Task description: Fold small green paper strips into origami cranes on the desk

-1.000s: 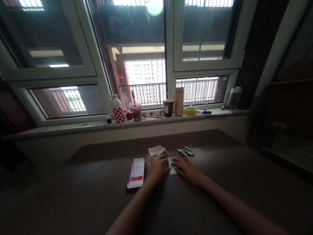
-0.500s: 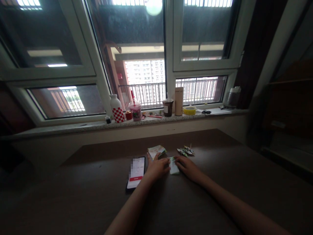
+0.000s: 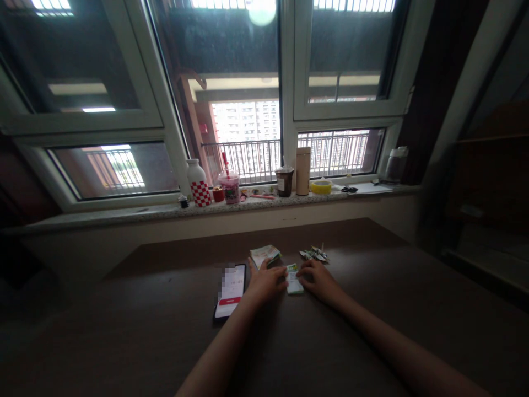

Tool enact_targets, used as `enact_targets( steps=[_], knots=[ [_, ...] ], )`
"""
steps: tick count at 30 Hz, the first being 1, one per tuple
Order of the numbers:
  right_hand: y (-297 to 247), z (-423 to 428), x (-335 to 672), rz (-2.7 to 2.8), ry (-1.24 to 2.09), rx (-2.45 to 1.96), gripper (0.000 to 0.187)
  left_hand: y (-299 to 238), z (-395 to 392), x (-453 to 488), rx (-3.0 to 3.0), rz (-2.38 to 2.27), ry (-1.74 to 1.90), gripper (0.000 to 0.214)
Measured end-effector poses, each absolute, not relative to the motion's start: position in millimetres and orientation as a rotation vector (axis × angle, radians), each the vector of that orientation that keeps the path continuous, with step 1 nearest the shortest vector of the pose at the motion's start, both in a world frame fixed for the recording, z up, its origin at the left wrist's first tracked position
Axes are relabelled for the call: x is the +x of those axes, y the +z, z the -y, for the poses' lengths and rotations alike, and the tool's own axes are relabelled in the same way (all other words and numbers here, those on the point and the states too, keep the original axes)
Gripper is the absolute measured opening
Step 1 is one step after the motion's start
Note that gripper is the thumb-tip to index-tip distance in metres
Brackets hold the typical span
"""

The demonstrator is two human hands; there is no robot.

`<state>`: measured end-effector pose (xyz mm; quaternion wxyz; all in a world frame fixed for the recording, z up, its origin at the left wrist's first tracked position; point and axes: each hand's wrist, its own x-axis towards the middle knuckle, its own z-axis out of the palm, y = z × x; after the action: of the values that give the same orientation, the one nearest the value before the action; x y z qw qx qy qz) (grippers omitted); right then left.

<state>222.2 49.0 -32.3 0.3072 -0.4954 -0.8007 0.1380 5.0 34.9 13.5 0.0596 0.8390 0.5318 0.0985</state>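
A small folded paper (image 3: 294, 282), pale with a green printed edge, lies flat on the table between my two hands. My left hand (image 3: 266, 282) rests at its left edge with fingers spread; some of them reach the near corner of a stack of printed papers (image 3: 264, 255). At the folded paper's right edge, my right hand (image 3: 317, 280) has its fingers bent and pressed together on the paper. Just beyond the right hand sits a small pile of pointed folded paper pieces (image 3: 314, 253). A phone (image 3: 230, 292) with a lit screen lies left of my left hand.
The brown table (image 3: 165, 331) ends below a stone windowsill (image 3: 165, 212). On the sill stand a checkered bottle (image 3: 200, 184), a pink cup with a straw (image 3: 230, 187), a dark drink cup (image 3: 284, 182), a tan flask (image 3: 303, 171), yellow tape (image 3: 321, 188) and scissors (image 3: 349, 189).
My right fingers have shifted slightly back from the top of the folded paper, so more of its green printed edge shows. My left hand stays almost where it was.
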Motion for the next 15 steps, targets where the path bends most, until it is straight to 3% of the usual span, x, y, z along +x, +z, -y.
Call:
enact_targets(
  steps=[11, 15],
  knots=[
    [-18.7, -35.2, 232.9, 2.271, 0.490, -1.284, 0.045, 11.8, -32.4, 5.0, 2.581, -1.597, 0.374, 0.032],
    [-16.6, -31.5, 233.5, 2.267, 0.504, -1.279, 0.046, 11.6, -31.5, 6.4, 2.600, -1.588, 0.403, 0.037]
  ],
)
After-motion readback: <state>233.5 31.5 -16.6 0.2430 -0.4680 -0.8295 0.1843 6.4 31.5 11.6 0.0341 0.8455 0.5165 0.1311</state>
